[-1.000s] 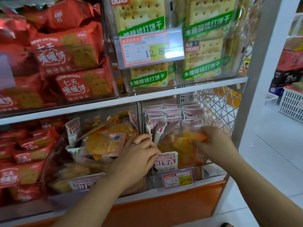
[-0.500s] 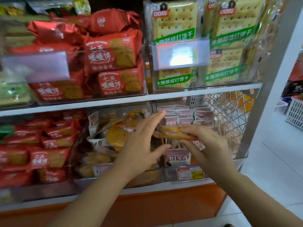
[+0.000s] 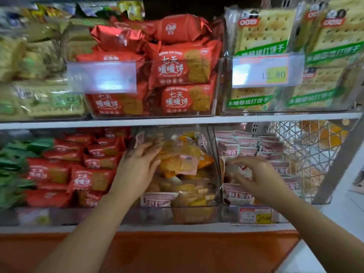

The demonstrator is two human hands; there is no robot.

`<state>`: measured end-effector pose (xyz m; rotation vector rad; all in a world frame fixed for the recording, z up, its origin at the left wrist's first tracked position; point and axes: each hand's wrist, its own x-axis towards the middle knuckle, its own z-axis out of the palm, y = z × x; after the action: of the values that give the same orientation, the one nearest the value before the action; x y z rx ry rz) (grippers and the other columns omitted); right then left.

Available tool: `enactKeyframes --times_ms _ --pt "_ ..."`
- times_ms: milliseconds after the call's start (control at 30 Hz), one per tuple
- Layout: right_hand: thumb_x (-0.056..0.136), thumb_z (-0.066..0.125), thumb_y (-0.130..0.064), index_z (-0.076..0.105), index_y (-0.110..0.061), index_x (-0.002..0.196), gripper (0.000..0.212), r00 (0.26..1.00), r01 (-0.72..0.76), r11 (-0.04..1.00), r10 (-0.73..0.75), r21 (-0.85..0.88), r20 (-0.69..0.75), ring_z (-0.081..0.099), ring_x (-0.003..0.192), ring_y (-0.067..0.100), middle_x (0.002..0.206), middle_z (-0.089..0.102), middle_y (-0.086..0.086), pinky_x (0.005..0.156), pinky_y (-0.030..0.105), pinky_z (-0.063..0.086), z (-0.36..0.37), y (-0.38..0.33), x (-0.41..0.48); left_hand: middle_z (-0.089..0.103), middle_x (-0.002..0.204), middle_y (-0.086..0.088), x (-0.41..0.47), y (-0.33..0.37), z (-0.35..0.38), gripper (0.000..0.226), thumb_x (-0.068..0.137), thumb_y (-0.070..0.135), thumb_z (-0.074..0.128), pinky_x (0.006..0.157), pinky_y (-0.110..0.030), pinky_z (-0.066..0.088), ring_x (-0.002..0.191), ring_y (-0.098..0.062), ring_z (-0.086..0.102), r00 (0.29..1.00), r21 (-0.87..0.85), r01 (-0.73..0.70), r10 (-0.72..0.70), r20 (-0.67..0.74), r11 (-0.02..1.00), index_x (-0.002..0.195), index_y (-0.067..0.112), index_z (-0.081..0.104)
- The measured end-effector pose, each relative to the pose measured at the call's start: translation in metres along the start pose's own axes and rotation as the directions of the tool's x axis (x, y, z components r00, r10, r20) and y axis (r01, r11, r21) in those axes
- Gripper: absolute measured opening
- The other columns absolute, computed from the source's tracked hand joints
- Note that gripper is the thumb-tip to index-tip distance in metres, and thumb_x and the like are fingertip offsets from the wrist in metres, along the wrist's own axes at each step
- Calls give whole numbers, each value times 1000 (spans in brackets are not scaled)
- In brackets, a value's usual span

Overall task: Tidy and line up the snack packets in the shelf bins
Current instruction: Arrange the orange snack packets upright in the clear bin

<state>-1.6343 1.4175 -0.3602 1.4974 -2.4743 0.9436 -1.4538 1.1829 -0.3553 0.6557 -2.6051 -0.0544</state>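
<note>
On the lower shelf, a clear middle bin [image 3: 213, 194] holds a loose heap of yellow snack packets [image 3: 183, 160]. My left hand [image 3: 137, 166] lies on the heap's left side, its straight fingers pressing a top packet. To the right, a second clear bin [image 3: 226, 201] holds pink-and-white packets [image 3: 246, 148] in rows at the back. My right hand [image 3: 256, 176] reaches into this bin with loosely spread fingers just over the front packets, and I see nothing gripped in it.
Red biscuit packets [image 3: 88, 178] and green packets [image 3: 11, 174] fill the bins to the left. The upper shelf carries red packets [image 3: 183, 69] and cracker packs [image 3: 262, 36]. A wire mesh panel [image 3: 307, 158] closes the right end. A price tag [image 3: 255, 214] hangs below.
Both hands held a yellow packet up between the bins; now it is out of both hands. My left hand moved onto the middle heap and my right hand dropped into the right bin.
</note>
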Motion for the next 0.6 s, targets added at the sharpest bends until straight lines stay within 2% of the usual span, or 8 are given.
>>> enactKeyframes --times_ms 67,133,233,267,333,467,533,600 --pt "84 67 -21 65 -29 100 18 997 -27 999 25 28 70 57 91 -3 102 57 -23 67 -3 36 -7 4 -4 19 157 1 -2 2 4 58 98 50 28 116 -49 15 140 -28 28 963 89 86 -106 247 992 151 30 14" --pt "82 69 -29 59 -39 95 18 984 -63 998 60 14 168 52 89 -11 97 52 -30 70 0 37 -14 9 -7 8 159 3 -3 6 6 65 96 57 19 118 -48 6 144 -25 15 944 129 121 -154 291 984 152 29 3" --pt "82 68 -36 63 -35 94 13 937 -98 992 120 -85 327 56 91 -4 97 57 -25 74 7 40 -16 19 -8 18 156 2 -2 19 2 61 96 51 32 117 -51 10 142 -25 21 986 71 68 -78 144 995 150 29 15" --pt "83 67 -33 62 -36 86 6 922 -104 990 132 -96 364 57 85 -3 92 58 -24 70 8 40 -16 20 -8 23 154 3 -1 27 -1 59 95 48 38 117 -52 12 140 -25 26 994 40 19 -23 109 999 148 30 22" --pt "85 66 -29 57 -37 72 18 912 -114 989 142 -94 386 58 74 -1 78 61 -18 62 12 41 -11 24 -7 30 149 8 0 50 -5 50 94 42 44 116 -53 12 136 -21 33 989 -23 -114 115 91 993 143 34 34" --pt "88 63 -24 58 -36 72 20 962 -177 984 179 -28 207 61 69 8 74 66 -7 64 27 51 -16 34 -6 32 147 15 7 91 1 39 98 41 40 116 -43 -4 137 -9 26 923 -95 -320 333 193 943 136 39 43" --pt "88 61 -22 61 -30 74 16 975 -220 974 218 55 41 60 64 10 71 65 -6 53 24 48 -23 40 -9 35 144 14 15 105 7 36 98 40 41 117 -44 2 135 -9 26 906 -145 -352 376 197 925 134 38 47" --pt "90 59 -21 63 -21 78 12 942 -268 959 281 92 -183 56 57 13 68 64 0 43 26 37 -29 48 -12 36 143 13 25 118 12 36 98 36 42 116 -44 13 134 -10 25 900 -170 -350 381 213 921 133 37 48"
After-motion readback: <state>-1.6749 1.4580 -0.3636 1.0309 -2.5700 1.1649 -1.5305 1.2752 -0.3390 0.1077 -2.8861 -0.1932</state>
